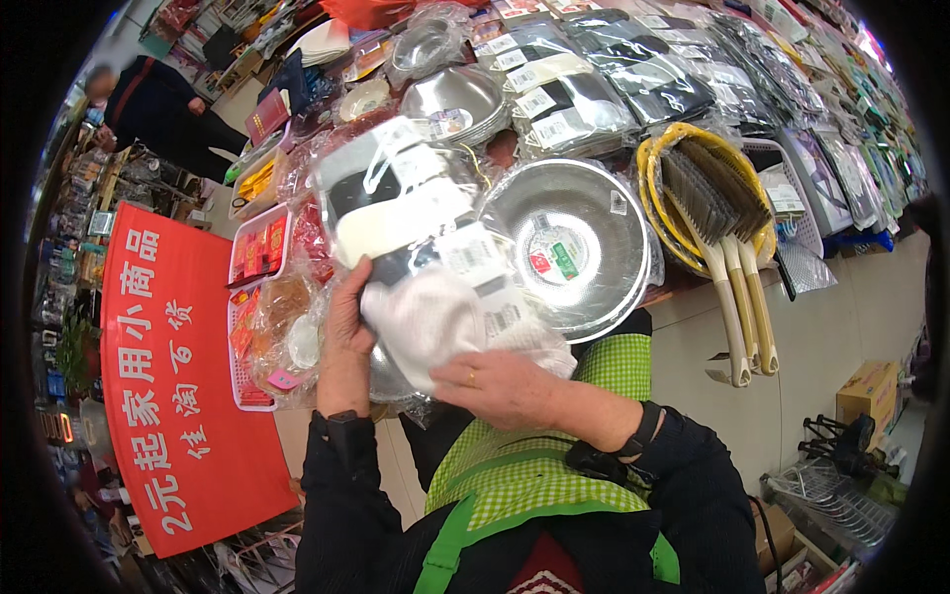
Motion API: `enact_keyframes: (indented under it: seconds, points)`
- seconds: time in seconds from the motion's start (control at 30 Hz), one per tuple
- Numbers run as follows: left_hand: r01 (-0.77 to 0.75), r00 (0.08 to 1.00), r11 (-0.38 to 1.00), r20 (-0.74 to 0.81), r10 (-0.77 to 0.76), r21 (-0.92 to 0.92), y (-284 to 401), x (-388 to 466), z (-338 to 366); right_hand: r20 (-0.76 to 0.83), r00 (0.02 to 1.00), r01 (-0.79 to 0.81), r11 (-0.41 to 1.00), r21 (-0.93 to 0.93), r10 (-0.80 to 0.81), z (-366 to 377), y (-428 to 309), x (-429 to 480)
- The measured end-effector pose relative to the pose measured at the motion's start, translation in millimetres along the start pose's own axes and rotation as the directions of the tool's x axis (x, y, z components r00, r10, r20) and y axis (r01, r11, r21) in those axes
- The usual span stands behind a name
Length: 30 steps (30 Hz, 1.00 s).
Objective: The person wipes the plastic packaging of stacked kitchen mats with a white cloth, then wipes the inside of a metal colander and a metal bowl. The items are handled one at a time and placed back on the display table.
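Observation:
My left hand (350, 315) grips the left edge of a stack of plastic-wrapped flat goods (401, 215), in black, grey and cream, with white labels. Across the lower end of that stack, my right hand (505, 386) holds a pale pinkish-white cloth (438, 319), its fingers pressed on it. Part of the cloth is blurred. Just right of the stack lies a wrapped stainless-steel basin (594, 208) with a coloured sticker. The steel rim of another vessel shows partly beneath the cloth.
Brushes (724, 223) with long handles lie in a yellow-rimmed basket (644, 174) at right. More wrapped packs (571, 111) and steel bowls (453, 96) cover the far table. Pink baskets (236, 371) and a red sign (193, 386) stand left. A person (159, 111) stands at upper left.

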<state>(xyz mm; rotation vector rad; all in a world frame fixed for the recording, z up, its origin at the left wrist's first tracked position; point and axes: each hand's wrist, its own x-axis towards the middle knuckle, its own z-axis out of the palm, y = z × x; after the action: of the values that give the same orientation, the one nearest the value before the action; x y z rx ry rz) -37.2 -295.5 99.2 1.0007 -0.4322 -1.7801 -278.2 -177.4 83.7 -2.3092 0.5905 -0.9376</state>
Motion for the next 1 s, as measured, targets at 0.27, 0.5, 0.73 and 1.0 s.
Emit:
enact_keyframes:
  seconds: [0.27,0.5,0.73,1.0]
  points:
    - [-0.123,0.988,0.989,0.086,0.129,-0.079,56.1,26.2,15.9,-0.033,0.861,-0.413,0.736,0.537,0.507,-40.4,7.7,-84.1]
    - [-0.125,0.988,0.991,0.1,0.12,0.045,53.9,90.0,94.6,0.078,0.638,-0.354,0.202,0.913,0.766,-86.8,34.5,-68.2]
    - [-0.136,0.989,0.914,0.1,0.105,0.381,54.6,170.1,176.2,-0.015,0.56,-0.282,0.207,0.937,0.828,-121.0,88.9,-21.8]
    - [-0.13,0.976,0.657,-0.019,0.215,0.743,91.8,253.3,258.8,-0.124,0.482,-0.539,0.406,0.738,0.867,-154.6,145.6,15.5]
